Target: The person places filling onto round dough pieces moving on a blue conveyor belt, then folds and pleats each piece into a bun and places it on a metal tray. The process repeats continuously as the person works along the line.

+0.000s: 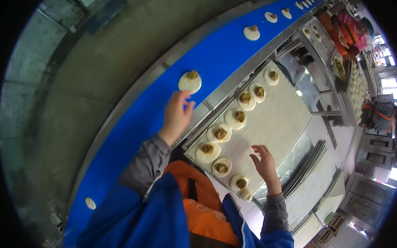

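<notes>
My left hand (176,116) reaches over the blue conveyor belt (218,63), its fingers loosely bent and thumb apart. Its fingertips come up to the near edge of a flat white dough round (190,84) topped with brown chopped filling; whether they touch is hard to tell. Over the pale tray (282,114), my right hand (265,165) hovers with fingers apart and nothing in it. Along the tray's left and near edges lie several dough rounds bearing filling, among them one round (208,152) near the corner. A small closed dough ball (246,195) sits at the tray's near corner.
More filled dough rounds (251,33) lie farther up the belt, and a plain dough piece (90,203) lies at its lower left. Stacked trays (308,165) stand right of my tray. At the far right, a co-worker in orange (348,35) works beside another tray.
</notes>
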### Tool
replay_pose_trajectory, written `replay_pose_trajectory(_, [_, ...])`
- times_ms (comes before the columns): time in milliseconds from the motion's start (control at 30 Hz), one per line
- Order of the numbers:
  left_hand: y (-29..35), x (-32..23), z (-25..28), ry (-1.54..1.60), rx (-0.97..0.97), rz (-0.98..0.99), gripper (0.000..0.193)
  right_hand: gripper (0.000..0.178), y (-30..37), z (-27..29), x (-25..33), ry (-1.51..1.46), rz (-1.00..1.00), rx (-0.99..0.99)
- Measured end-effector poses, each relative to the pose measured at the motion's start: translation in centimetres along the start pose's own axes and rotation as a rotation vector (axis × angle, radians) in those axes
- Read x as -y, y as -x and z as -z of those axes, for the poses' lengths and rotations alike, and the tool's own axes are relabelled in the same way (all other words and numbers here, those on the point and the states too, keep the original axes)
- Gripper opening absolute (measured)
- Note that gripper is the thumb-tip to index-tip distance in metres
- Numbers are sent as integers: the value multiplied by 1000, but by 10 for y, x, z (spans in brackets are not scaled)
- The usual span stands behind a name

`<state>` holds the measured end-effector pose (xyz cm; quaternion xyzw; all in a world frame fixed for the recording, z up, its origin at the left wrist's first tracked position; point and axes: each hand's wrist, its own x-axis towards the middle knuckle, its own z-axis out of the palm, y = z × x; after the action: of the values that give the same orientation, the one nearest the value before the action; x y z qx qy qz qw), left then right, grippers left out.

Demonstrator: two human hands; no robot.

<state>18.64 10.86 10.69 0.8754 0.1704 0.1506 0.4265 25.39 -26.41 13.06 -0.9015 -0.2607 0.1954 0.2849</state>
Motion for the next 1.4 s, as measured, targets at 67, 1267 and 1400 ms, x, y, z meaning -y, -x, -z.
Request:
replay_pose_trajectory(67, [-30,28,10,-234,-131,-20,53,29,-55,4,7,-57,80,19])
replay_pose_trajectory(1267, [196,126,211,-124,557,592,46,69,-311,-146,151,482,348,229])
replay_pose_trajectory(1400, [192,88,215,448,389,870,43,52,-209,-105,131,-488,229,318])
